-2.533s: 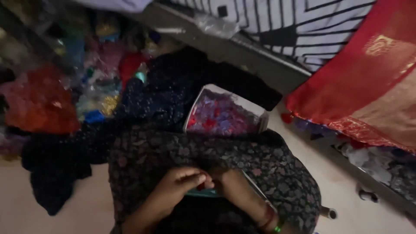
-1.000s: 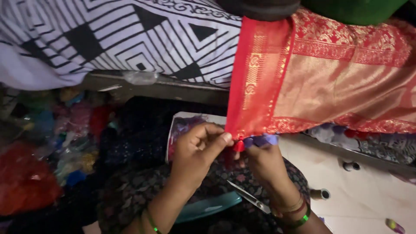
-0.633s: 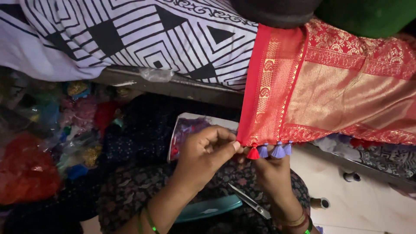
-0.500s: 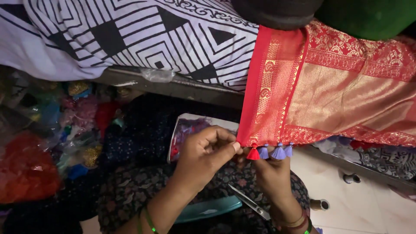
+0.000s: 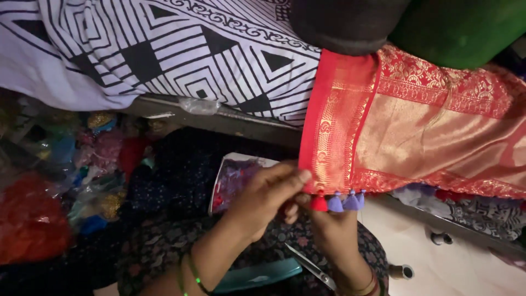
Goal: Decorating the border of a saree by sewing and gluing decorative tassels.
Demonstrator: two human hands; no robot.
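Black-and-white patterned bedding (image 5: 164, 55) is filling the upper left while the red and gold cloth (image 5: 416, 131) is hanging down at centre right. Your left hand (image 5: 266, 200) is pinching its lower corner beside the red tassel (image 5: 318, 203), and your right hand (image 5: 334, 225) is closing underneath the purple tassels (image 5: 345, 202). Scissors (image 5: 309, 267) are lying on your lap below.

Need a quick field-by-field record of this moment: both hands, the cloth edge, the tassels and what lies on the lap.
left hand: pinches the lower corner of the red and gold cloth
right hand: under the hem, fingers at the tassels
tassels: one red, three purple, in a row along the hem
scissors: lying on the lap, untouched
teal tray: on the lap, partly hidden by the left forearm
black-and-white patterned sheet: above, left of the cloth
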